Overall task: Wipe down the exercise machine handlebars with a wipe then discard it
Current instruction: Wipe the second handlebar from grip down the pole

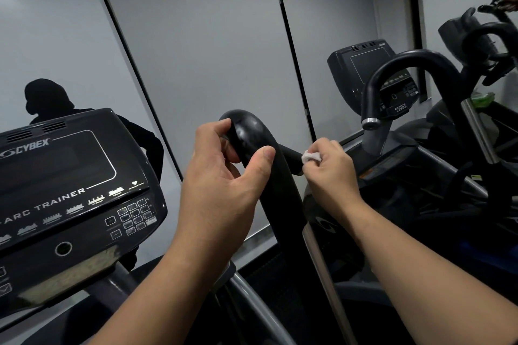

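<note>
A black curved handlebar (pixel 253 137) of the exercise machine rises in the middle of the view. My left hand (pixel 221 176) grips its bend, fingers over the top and thumb on the near side. My right hand (pixel 330 168) pinches a small crumpled white wipe (pixel 310 156) and holds it against the short black stub (pixel 291 152) that sticks out to the right of the bar. Most of the wipe is hidden inside my fingers.
The machine's console (pixel 70 185), marked Cybex Arc Trainer, stands at the left. A second machine with its own curved handlebar (pixel 403 64) and console (pixel 364 64) stands at the right. Grey mirrored wall panels (pixel 210 36) are straight ahead, showing a person's dark reflection.
</note>
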### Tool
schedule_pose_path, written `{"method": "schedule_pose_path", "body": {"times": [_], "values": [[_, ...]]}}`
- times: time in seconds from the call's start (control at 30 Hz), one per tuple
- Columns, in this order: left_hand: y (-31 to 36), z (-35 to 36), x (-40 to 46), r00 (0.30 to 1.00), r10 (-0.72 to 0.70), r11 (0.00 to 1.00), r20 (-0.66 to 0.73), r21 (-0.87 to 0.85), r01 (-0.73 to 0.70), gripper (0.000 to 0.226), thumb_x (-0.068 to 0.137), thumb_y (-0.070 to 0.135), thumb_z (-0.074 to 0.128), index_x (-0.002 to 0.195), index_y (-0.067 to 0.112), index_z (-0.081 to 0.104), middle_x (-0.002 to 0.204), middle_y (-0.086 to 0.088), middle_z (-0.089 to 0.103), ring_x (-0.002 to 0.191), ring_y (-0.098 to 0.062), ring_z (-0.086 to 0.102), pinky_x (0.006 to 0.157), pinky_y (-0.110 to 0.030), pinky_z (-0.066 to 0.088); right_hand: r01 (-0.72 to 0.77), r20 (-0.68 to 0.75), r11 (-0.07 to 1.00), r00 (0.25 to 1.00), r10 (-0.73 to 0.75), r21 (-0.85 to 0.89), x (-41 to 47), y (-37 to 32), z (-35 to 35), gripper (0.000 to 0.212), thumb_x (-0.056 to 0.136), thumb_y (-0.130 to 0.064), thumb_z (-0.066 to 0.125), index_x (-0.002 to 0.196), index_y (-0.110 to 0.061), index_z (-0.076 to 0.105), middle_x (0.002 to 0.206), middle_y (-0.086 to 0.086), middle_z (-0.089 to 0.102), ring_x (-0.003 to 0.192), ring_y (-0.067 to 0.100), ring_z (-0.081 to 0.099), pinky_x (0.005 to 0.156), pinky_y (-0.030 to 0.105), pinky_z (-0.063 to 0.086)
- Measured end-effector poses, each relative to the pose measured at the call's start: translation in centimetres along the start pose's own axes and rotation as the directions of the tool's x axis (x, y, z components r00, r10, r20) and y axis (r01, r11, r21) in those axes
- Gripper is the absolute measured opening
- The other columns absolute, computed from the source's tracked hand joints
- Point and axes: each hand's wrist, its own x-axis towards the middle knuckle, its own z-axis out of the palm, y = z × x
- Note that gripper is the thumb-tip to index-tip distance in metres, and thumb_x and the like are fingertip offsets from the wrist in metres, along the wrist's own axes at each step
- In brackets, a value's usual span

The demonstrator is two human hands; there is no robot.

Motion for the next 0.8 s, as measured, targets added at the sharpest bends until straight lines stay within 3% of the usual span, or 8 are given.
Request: {"method": "schedule_pose_path", "body": {"times": [0.17,0.33,0.43,0.57,0.8], "values": [[-0.3,0.1,0.0,1.0,0.007,1.0,0.013,-0.009,-0.007,0.038,0.09,0.034,0.072,0.122,0.029,0.051,0.074,0.03,0.055,0.07,0.001,0.054,0.067,-0.016,0.044,-0.202,0.017,0.962,0.979,0.203,0.185,0.4,0.2,0.2,0.01,0.089,-0.015,0.062,0.079,-0.017,0.06,0.077,0.0,0.06,0.064,0.013,0.051,0.054,0.024,0.038],[-0.4,0.1,0.0,1.0,0.022,1.0,0.017,-0.022,-0.022,0.035,0.09,0.03,0.072,0.119,0.03,0.051,0.073,0.031,0.056,0.07,0.002,0.054,0.066,-0.013,0.043,-0.357,0.058,0.844,0.929,0.365,0.401,0.8,1.1,0.3,0.007,0.087,-0.013,0.064,0.081,-0.009,0.061,0.071,0.008,0.059,0.065,0.019,0.05,0.061,0.036,0.042],[-0.5,0.3,0.0,1.0,0.025,0.999,0.009,-0.038,-0.025,0.035,0.091,0.031,0.073,0.119,0.029,0.052,0.072,0.029,0.055,0.068,0.001,0.054,0.065,-0.014,0.044,-0.413,0.09,0.764,0.899,0.428,0.495,0.5,1.6,1.2,0.009,0.089,-0.009,0.061,0.08,-0.008,0.061,0.061,0.001,0.061,0.064,0.02,0.053,0.063,0.038,0.044],[-0.4,0.3,0.1,0.999,0.033,0.998,0.002,-0.063,-0.032,0.042,0.083,0.041,0.069,0.119,0.029,0.052,0.071,0.026,0.054,0.067,-0.001,0.053,0.065,-0.017,0.044,-0.428,0.092,0.707,0.883,0.461,0.563,0.5,2.0,1.8,0.012,0.089,-0.006,0.061,0.078,-0.01,0.062,0.061,0.003,0.061,0.061,0.02,0.056,0.063,0.037,0.046],[-0.3,0.4,0.0,0.999,0.037,0.991,0.016,-0.131,-0.035,0.035,0.084,0.035,0.069,0.115,0.034,0.051,0.076,0.023,0.059,0.071,-0.001,0.057,0.068,-0.019,0.049,-0.428,0.143,0.67,0.887,0.438,0.606,1.6,2.7,1.8,0.016,0.09,-0.003,0.063,0.076,-0.01,0.063,0.068,0.009,0.059,0.06,0.017,0.054,0.056,0.029,0.048]]}}
